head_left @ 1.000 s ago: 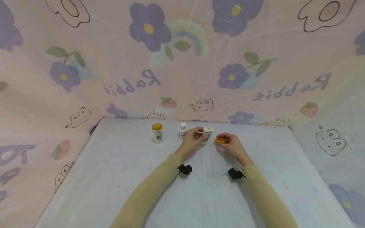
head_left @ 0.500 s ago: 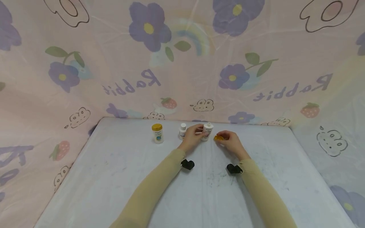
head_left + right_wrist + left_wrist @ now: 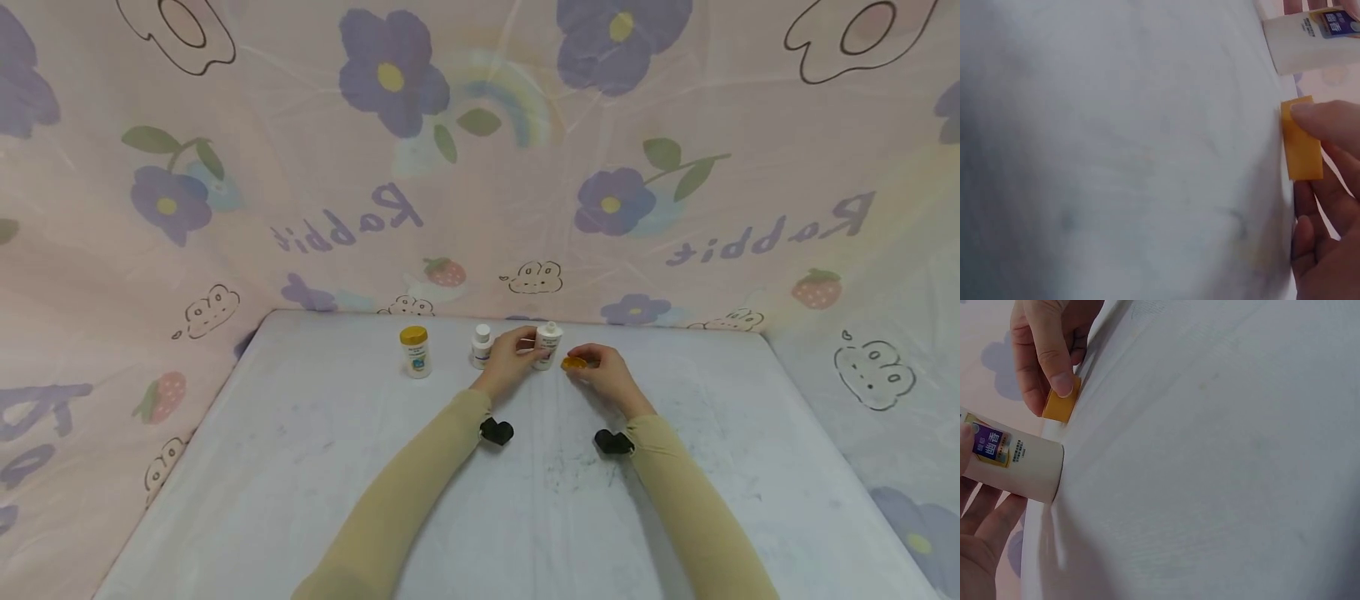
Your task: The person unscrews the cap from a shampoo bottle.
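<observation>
My left hand [image 3: 510, 360] grips a white bottle [image 3: 550, 336] by its side, fingers behind and thumb in front. The bottle stands nearly upright, its narrow neck bare; a purple and gold label shows in both wrist views. Just to the right, my right hand [image 3: 609, 375] pinches an orange-yellow cap [image 3: 1302, 147] between thumb and fingers. In the left wrist view the cap [image 3: 1060, 407] is low over the table, a small gap away from the bottle [image 3: 1032, 467].
A white bottle with an orange-yellow lid [image 3: 417, 357] stands at the back left. Between it and my left hand is a smaller white bottle [image 3: 481, 345] with a white cap, partly hidden by that hand. A patterned cloth [image 3: 487, 208] rises behind the white table [image 3: 337, 442].
My left hand has shifted the bottle slightly away from me and it stands straighter. My right hand has moved a little away and left with the cap. The last half second shows little motion.
</observation>
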The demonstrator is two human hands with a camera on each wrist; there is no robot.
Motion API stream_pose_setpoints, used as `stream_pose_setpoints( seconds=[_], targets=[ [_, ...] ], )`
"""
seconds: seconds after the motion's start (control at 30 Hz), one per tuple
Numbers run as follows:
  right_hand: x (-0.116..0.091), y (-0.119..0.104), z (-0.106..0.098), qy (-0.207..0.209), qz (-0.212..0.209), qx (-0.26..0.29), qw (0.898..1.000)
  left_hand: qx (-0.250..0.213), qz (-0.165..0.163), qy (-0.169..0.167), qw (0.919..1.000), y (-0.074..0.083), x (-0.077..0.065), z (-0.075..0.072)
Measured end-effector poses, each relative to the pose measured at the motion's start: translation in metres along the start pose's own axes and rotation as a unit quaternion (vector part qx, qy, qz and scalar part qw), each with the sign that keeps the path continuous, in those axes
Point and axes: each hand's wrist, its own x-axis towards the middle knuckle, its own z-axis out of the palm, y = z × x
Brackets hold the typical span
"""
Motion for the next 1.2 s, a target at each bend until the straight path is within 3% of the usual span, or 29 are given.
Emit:
stream_pose_setpoints(
  seconds=[0.43,0.67,0.9,1.2],
  targets=[
    [-0.010,0.005,-0.007,0.007,-0.023,-0.014,1.000,-0.016,-0.006,-0.003,0.9999,0.002,-0.007,-0.005],
    [-0.024,0.005,-0.022,-0.001,-0.041,0.026,0.999,-0.011,-0.006,-0.006,0.9999,0.004,-0.016,-0.012],
    [-0.044,0.003,-0.033,-0.016,-0.067,0.066,0.995,-0.023,-0.028,-0.016,0.9992,0.006,-0.032,-0.016],
    [-0.069,-0.005,-0.037,-0.036,-0.077,0.057,0.995,-0.018,-0.042,-0.049,0.9977,0.014,-0.057,-0.025]
  ],
)
